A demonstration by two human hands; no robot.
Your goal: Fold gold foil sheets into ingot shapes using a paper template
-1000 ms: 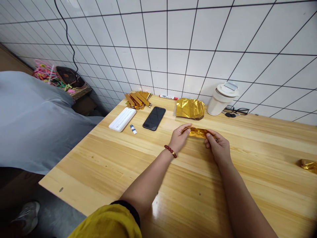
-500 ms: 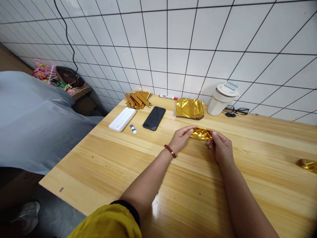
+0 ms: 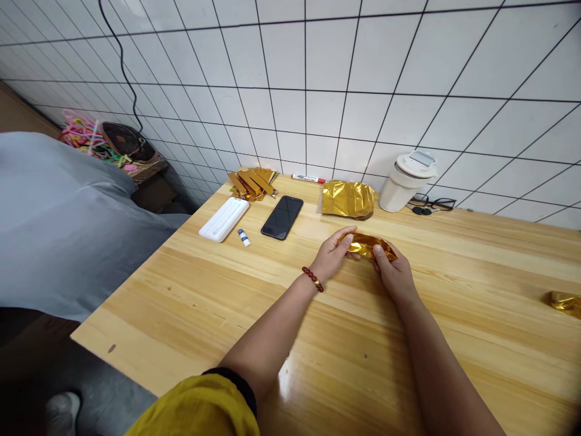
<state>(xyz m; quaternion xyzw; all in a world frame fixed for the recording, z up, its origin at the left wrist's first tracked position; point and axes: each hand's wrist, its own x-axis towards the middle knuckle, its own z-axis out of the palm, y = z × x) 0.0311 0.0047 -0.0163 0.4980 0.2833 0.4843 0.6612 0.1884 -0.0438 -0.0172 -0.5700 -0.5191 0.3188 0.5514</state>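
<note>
- At far left, beyond the bench point(image 3: 181, 315): pale grey fabric point(image 3: 68, 224); a shoe point(image 3: 63, 412) low in shadow.
- Behind the fabric: tangle of coloured strands point(image 3: 82, 136), dark brown bag point(image 3: 127, 142) beside it.
- Bench, left end: white power bank point(image 3: 224, 219); small blue-and-white tube point(image 3: 244, 237); loose pile of gold strips point(image 3: 252, 183) near the wall.
- Next: black phone point(image 3: 282, 218), lying flat; red-and-white marker point(image 3: 308, 178) by the wall.
- Left hand point(image 3: 332, 254), beaded bracelet point(image 3: 313, 278) at wrist: clamped on the left end of the gold foil piece, thumb on top.
- Stack of gold sheets point(image 3: 348, 200): flat, just beyond the hands.
- Gold foil piece point(image 3: 362, 245): narrow, spanning both hands over the bench; contact with the wood cannot be told.
- Right hand point(image 3: 394, 269): clamped on the piece's right part, thumb pressed on its face.
- White lidded cup point(image 3: 403, 184): upright; eyeglasses point(image 3: 436, 204) just right of it.
- Right edge: gold bundle point(image 3: 565, 302), partly cut off.
</note>
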